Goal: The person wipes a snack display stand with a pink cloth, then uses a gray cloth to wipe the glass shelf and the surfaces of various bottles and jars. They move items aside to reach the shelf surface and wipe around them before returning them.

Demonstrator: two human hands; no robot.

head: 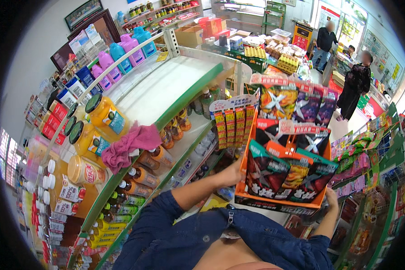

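Between my two hands is an orange cardboard display box (242, 189) filled with tiered snack packets (270, 172), some black with green tops, others orange or purple. My left hand (234, 173) grips the box's left side, its fingers partly hidden. At the lower right corner, my right hand (331, 198) holds the other side. Just beyond my left hand hangs a card of small yellow and red sachets (234, 126). A crumpled pink cloth (130, 145) lies over the green edge of the shelf top (175, 81), left of the box.
Jars of yellow fruit (108, 114) and bottled drinks (141, 185) line the left shelf. Hanging snack packets (354, 162) fill the right rack. Egg trays (288, 63) and cartons stand farther back. One person (354, 81) stands in the aisle; others are near the counter.
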